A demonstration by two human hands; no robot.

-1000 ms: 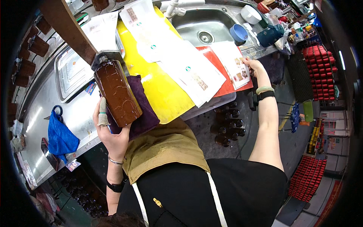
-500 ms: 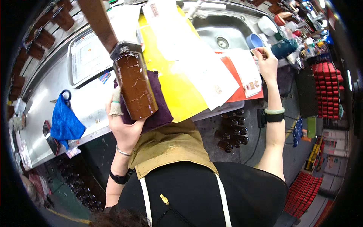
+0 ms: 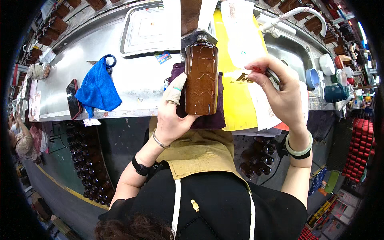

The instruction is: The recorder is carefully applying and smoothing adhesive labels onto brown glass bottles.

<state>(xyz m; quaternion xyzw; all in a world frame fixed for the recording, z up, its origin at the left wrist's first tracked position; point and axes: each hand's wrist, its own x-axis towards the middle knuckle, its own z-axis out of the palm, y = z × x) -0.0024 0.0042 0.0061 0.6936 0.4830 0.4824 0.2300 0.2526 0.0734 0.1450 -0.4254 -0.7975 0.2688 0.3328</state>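
A brown glass bottle lies with its neck pointing away from me, over a dark purple cloth at the counter's edge. My left hand is closed around the bottle's left side and base, with pale coverings on some fingers. To the right, my right hand pinches a small dark-and-gold label between thumb and fingertips. The label hangs apart from the bottle, above white paper sheets on a yellow sheet.
Left on the steel counter are a blue cloth, blue-handled scissors, a phone and a metal tray. At right, a sink has a curved tap and a blue cup beside it. Dark bottles stand below.
My right hand has come from the papers by the sink toward the bottle, with the label pinched in it. My left hand still holds the bottle. The view has turned, shifting the counter rightward.
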